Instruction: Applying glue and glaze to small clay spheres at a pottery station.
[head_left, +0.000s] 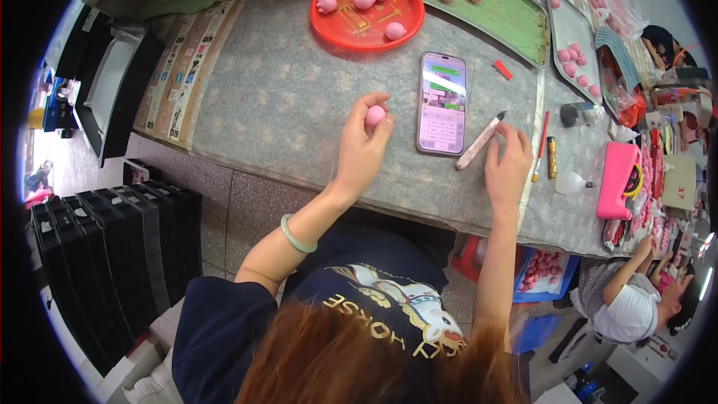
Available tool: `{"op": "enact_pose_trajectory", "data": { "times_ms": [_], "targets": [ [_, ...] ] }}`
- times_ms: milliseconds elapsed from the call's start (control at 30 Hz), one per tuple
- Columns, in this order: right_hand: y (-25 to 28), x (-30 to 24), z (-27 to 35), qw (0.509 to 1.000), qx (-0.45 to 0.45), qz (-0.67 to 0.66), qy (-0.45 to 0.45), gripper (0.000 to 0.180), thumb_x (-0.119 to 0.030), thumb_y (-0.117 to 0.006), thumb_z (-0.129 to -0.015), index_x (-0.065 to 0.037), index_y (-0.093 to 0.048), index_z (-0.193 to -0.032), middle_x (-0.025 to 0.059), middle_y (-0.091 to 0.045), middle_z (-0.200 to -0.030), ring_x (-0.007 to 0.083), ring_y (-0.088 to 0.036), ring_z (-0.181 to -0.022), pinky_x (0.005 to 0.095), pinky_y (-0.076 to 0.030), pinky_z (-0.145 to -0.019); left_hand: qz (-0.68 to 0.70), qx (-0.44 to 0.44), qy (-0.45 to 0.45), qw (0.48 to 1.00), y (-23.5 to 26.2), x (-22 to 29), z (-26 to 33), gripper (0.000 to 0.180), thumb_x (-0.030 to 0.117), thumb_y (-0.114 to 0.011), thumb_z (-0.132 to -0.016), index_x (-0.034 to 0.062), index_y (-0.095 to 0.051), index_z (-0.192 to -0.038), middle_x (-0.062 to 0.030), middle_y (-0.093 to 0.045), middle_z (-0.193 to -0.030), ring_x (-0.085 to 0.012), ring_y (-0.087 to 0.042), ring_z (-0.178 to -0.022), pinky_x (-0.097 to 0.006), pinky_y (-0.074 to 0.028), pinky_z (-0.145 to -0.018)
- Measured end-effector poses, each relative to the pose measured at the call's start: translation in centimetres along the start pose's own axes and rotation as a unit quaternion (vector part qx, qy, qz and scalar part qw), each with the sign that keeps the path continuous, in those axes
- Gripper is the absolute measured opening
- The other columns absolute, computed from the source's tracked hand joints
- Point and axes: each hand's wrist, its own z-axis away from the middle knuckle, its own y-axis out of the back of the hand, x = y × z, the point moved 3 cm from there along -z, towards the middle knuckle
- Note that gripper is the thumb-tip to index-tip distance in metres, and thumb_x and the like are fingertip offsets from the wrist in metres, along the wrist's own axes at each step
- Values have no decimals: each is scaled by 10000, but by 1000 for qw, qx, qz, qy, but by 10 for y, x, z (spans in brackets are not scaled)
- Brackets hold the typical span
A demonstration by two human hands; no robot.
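Pink ball (375, 114) is clamped inside the left grip (360, 144) (right grip's (510, 158) state cannot be told); grey tabletop (262, 90) is bordered by speckled floor (250, 213).

- ball (375, 115): plain pink;
- pen (477, 144): off-white, pinkish smudges, dark tip;
- phone (442, 129): lilac screen, green and white patches, dark edge;
- round tray (338, 28): red, gold print mid-base;
- rectangular tray (497, 21): green base, silvery rim;
- tabletop (262, 90): grey, mottled;
- bracelet (290, 242): pale green;
- shirt (221, 329): navy, gold lettering, white animal print;
- brush (541, 144): red handle;
- tube (552, 155): gold, dark markings;
- case (612, 188): bright pink;
- crates (112, 254): black
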Motion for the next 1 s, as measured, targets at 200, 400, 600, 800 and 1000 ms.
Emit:
{"op": "enact_pose_trajectory", "data": {
  "times_ms": [200,400,600,800,1000],
  "targets": [
    [-27,-6,-27,904,-47,-364,-219,325,-144,-485,-902,21,-480,-1182,145,-617,-963,241,-597,-859,324,-466,-756,184,-11,142,973,-25,-5,-16,297,87,-494,-914,23,-418,-1193,-104,-499,-1114,-198,-487,-1120,-322,-385,-975],
    [-47,-21,-45,730,-189,-553,-355,371,-276,-438,-956,18,-484,-1178,99,-602,-1017,182,-598,-861,296,-476,-734,294,15,187,937,-33,-3,-25,272,78,-489,-907,35,-413,-1165,-112,-491,-1107,-240,-479,-1130,-362,-379,-993],
    [-61,-45,-30,592,-161,-700,-365,404,-329,-356,-983,5,-500,-1158,113,-611,-1031,182,-611,-881,318,-494,-774,307,-3,209,928,-28,-6,-22,240,81,-496,-906,41,-438,-1135,-93,-496,-1073,-232,-496,-1091,-372,-404,-975],
    [-43,-54,-8,336,-186,-879,-285,593,-482,-329,-949,1,-383,-1288,180,-518,-1208,309,-526,-1101,455,-444,-916,257,-51,151,953,-32,13,-2,230,97,-501,-905,47,-458,-1126,-65,-498,-1057,-178,-533,-1016,-345,-437,-922],
    [-12,-66,16,240,-158,-930,-229,759,-619,-367,-873,-59,-287,-1379,190,-413,-1332,419,-362,-1243,586,-410,-901,166,-67,102,979,-19,41,-9,319,148,-529,-894,42,-445,-1182,-41,-505,-998,-96,-536,-847,-234,-437,-724]
  ]
}}
